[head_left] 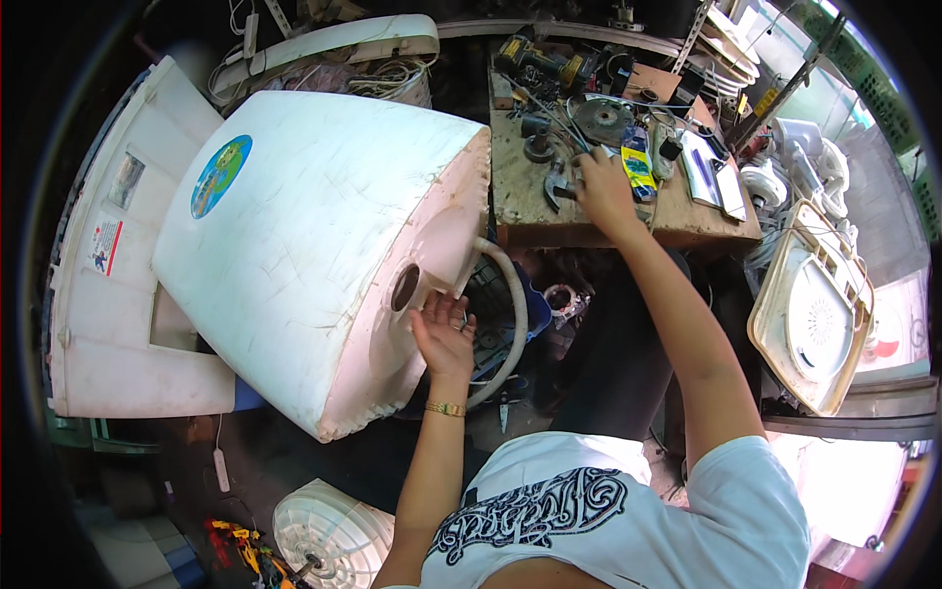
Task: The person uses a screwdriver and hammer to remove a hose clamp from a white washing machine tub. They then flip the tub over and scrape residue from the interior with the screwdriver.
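A large white tub (304, 216) lies tilted on its side to my left, its pinkish end toward me. That end has a round hole (405, 288) and a ragged edge. My left hand (446, 339) is palm up beside the hole, thumb apart and fingers slightly curled near the tub's end; contact is hard to judge. A grey hose (517, 314) curves down past it. My right hand (603, 187) reaches onto the workbench (530, 211), fingers and thumb apart. Next to its thumb lies a dark, curved metal tool (555, 187); the fingertips are partly hidden.
On the bench are a cordless drill (545, 64), a round dark disc (601, 120), a yellow packet (638, 162) and a notebook (705, 172). White panels stand left, a cream plastic cover (814, 314) right. A ribbed white drum part (329, 530) rests on the floor.
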A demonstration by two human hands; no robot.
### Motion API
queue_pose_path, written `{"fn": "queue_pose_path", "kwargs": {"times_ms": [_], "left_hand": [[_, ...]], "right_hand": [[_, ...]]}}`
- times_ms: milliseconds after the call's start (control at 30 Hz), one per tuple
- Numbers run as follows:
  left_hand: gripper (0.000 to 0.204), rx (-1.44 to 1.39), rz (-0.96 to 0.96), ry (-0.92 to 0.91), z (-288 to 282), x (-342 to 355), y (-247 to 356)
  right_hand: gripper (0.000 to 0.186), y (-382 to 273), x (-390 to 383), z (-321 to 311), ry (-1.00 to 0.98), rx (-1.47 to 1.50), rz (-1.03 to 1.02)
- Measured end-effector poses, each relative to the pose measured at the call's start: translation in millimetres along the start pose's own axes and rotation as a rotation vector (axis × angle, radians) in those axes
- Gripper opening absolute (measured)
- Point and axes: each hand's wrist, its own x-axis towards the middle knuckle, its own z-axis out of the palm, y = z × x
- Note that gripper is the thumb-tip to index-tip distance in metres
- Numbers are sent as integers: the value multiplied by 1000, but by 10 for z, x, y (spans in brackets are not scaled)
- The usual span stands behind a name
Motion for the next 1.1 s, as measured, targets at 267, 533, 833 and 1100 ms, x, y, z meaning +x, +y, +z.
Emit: {"fn": "queue_pose_path", "kwargs": {"times_ms": [267, 533, 833, 1100], "left_hand": [[29, 1373, 476, -522, 784, -44, -700], [63, 1572, 1123, -578, 1769, 471, -840], [62, 1320, 1404, -895, 2304, 215, -381], [54, 1189, 1486, -658, 2585, -562, 44]], "right_hand": [[69, 509, 191, 195, -337, -154, 172], [50, 478, 56, 42, -66, 603, 321], [31, 469, 58, -450, -32, 889, 98], [29, 112, 58, -1, -120, 404, -282]]}}
